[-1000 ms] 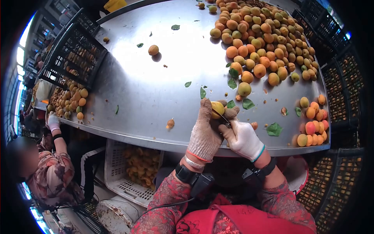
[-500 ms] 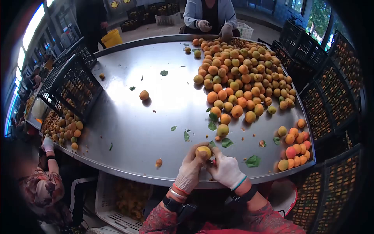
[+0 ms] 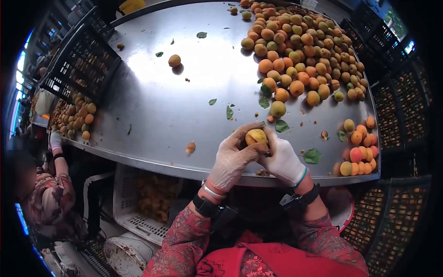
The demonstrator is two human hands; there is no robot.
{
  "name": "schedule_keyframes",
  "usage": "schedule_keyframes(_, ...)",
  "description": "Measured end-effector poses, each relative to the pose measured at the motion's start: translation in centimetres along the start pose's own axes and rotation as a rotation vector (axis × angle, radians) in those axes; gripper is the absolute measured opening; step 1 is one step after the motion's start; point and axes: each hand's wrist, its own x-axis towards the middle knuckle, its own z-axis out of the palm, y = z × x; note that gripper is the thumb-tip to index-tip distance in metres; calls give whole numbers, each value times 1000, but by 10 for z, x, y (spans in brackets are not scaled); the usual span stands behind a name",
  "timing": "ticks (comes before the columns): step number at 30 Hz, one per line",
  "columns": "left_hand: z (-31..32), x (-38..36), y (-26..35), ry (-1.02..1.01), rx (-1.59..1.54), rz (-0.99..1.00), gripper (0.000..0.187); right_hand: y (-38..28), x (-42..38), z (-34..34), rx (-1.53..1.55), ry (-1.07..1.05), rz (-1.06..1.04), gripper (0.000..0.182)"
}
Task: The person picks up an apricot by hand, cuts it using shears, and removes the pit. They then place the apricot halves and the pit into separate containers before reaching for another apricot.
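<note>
Apricot [image 3: 256, 136] yellow, round, cupped between both hands.

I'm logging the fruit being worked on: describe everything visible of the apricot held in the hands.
The apricot is small, roundish and yellow with a smooth, matte skin, paler than the orange ones heaped farther back. It sits above the near edge of the steel table, cupped between both gloved hands: the left hand wraps its left and underside, thumb across its front, and the right hand presses its right side. Only its top shows; whether it is cut or whole cannot be told.

yellow apricot [image 3: 256, 136], held above table edge
</note>
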Motion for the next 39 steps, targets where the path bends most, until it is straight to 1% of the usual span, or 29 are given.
schedule_keyframes(1, -1, 0, 0, -6, 11, 13, 50, -1, 1, 0, 48, -15, 22, 60)
schedule_keyframes(6, -3, 0, -3, -5, 15, 34, 50, 0, 1, 3, 74, -16, 13, 57)
schedule_keyframes(9, -3, -1, -1, 30, 69, 23, 49, 2, 2, 7, 60, -16, -12, 56)
schedule_keyframes(11, -4, 0, -2, 55, 180, 16, 49, 4, 2, 9, 39, -17, -26, 56)
schedule_keyframes(15, -3, -2, -6, 78, 151, 33, 50, 2, 3, 12, 47, -22, 4, 56)
schedule_keyframes(18, -1, -2, -6, 90, 74, 50, 49, 2, 4, 14, 60, -23, 4, 56)
schedule_keyframes(20, 0, -5, -6, 99, -31, 56, 49, 2, 4, 15, 59, -26, -1, 56)
schedule_keyframes(24, -2, -4, -11, 106, -53, 98, 45, 1, 5, 17, 57, -36, -8, 56)
schedule_keyframes(26, -2, -4, -13, 128, -67, 84, 50, 1, 5, 18, 59, -39, -6, 56)
schedule_keyframes(29, 0, -5, -11, 141, -81, 125, 50, 0, 5, 17, 70, -51, -3, 56)
schedule_keyframes(34, -2, -5, -15, 133, -116, 136, 50, -1, 5, 17, 105, -50, -37, 58)
schedule_keyframes(39, -1, -6, -17, 143, -142, 145, 50, 2, 5, 17, 137, -67, -17, 60)
